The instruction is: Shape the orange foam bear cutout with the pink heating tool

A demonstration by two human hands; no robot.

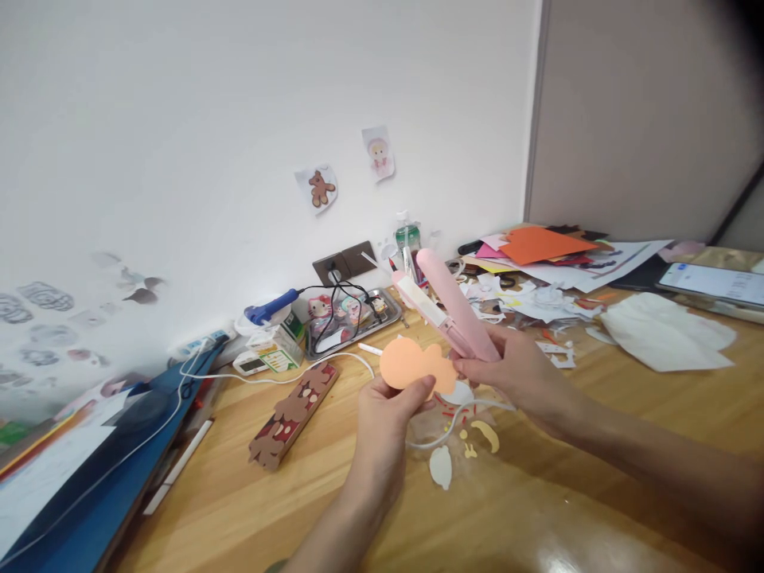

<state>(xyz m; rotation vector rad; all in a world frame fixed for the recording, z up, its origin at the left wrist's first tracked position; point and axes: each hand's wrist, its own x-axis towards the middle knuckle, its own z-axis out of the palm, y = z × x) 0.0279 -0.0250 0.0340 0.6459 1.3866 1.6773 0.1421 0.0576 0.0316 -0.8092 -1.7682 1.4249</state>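
Note:
My left hand (391, 414) pinches an orange bear-shaped flat cutout (411, 364) between thumb and fingers, above the wooden table. Wrapped round the handle of a pink hair straightener (457, 306) is my right hand (507, 366), just right of the cutout. The straightener's arms are apart at the tip, which points up and left, with nothing between them. On the table below lie a white oval cutout (441, 467), a yellow curved piece (485, 436) and small red and yellow bits. A white cable (447, 426) passes beneath the hands.
A brown bear-decorated case (292, 414) lies left. Behind it are a metal tray (352, 322) and a blue glue gun (271, 306). Coloured sheets (546, 244), paper scraps (537, 302), white paper (662, 330) and a phone (713, 282) are at the right. A blue folder (149, 461) is far left.

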